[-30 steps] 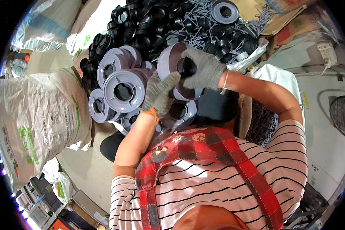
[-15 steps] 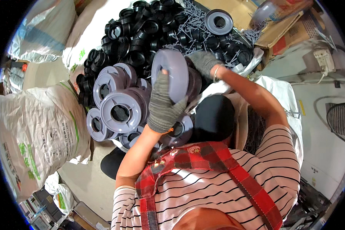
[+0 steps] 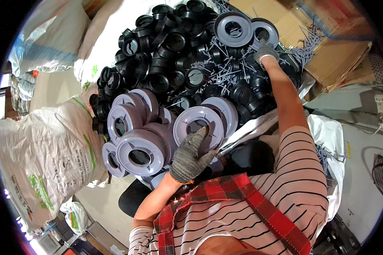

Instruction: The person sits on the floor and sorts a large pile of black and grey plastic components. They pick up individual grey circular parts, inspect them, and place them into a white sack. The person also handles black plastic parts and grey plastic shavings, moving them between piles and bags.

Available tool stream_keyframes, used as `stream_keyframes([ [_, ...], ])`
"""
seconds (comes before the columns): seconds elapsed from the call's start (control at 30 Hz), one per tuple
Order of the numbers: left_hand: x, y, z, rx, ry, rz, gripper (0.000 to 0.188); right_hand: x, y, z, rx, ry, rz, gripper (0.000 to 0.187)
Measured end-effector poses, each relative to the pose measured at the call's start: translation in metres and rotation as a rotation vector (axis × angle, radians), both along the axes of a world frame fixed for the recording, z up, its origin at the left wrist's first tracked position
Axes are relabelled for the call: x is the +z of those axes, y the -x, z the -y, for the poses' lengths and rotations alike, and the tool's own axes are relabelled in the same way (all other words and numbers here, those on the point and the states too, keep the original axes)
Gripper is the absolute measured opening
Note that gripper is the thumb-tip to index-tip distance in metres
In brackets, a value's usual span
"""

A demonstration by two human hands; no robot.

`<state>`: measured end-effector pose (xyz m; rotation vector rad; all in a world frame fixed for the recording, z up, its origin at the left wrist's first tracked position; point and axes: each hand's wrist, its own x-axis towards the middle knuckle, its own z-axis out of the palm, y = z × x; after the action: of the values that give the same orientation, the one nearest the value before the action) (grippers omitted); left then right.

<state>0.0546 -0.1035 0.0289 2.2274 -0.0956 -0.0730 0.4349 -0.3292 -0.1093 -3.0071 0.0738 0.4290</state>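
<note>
My left hand [image 3: 191, 160], in a grey knit glove, lies over the near edge of a grey plastic disc [image 3: 181, 134]. Its fingers stretch toward the disc's dark centre hole, with the thumb apart. Far right, my gloved right hand [image 3: 266, 52] grips the near rim of another grey disc [image 3: 271, 37]; some fingers are hidden. Touching that one is a larger grey disc [image 3: 220, 29], face up on the pile. More grey discs [image 3: 122, 148] with ribbed faces and dark centres are stacked to the left of my left hand.
Beyond the discs spreads a heap of black threaded rings [image 3: 159, 57], strewn with thin grey plastic sticks [image 3: 238, 59]. Cardboard [image 3: 336, 57] stands at the far right. Large white sacks [image 3: 47, 153] crowd the left side. My dark-clad knee [image 3: 249, 157] is close by.
The upright grey disc in my left hand now lies face up on the stack. My right hand has moved from beside it to the far right, where a second disc now sits. The view has shifted.
</note>
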Motion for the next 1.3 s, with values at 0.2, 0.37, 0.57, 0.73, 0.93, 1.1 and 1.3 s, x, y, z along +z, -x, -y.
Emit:
stream_keyframes([
  [0.2,0.004,-0.004,-0.002,0.024,0.039,-0.098,0.060,0.012,-0.002,-0.001,0.087,-0.025,-0.079,0.051],
  [0.37,0.023,-0.012,0.002,0.262,0.774,-0.332,0.049,0.048,0.025,0.000,0.314,0.028,-0.031,0.040],
  [0.57,0.021,-0.053,-0.004,0.460,1.087,-0.382,0.036,0.117,0.112,-0.011,0.552,-0.276,0.130,0.040],
  [0.73,0.010,-0.093,-0.002,0.538,1.566,-0.595,0.024,0.151,0.199,-0.028,0.936,-0.616,0.148,0.038],
  [0.93,0.014,-0.094,-0.021,0.707,1.493,-0.176,0.022,0.152,0.228,-0.038,0.939,-0.562,0.104,0.051],
  [1.1,0.062,-0.049,-0.012,0.738,0.888,-0.008,0.027,0.131,0.211,-0.027,0.634,-0.381,0.259,0.052],
  [1.3,0.067,-0.002,0.002,0.697,1.088,-0.103,0.019,0.174,0.225,-0.039,0.554,-0.301,0.086,0.041],
])
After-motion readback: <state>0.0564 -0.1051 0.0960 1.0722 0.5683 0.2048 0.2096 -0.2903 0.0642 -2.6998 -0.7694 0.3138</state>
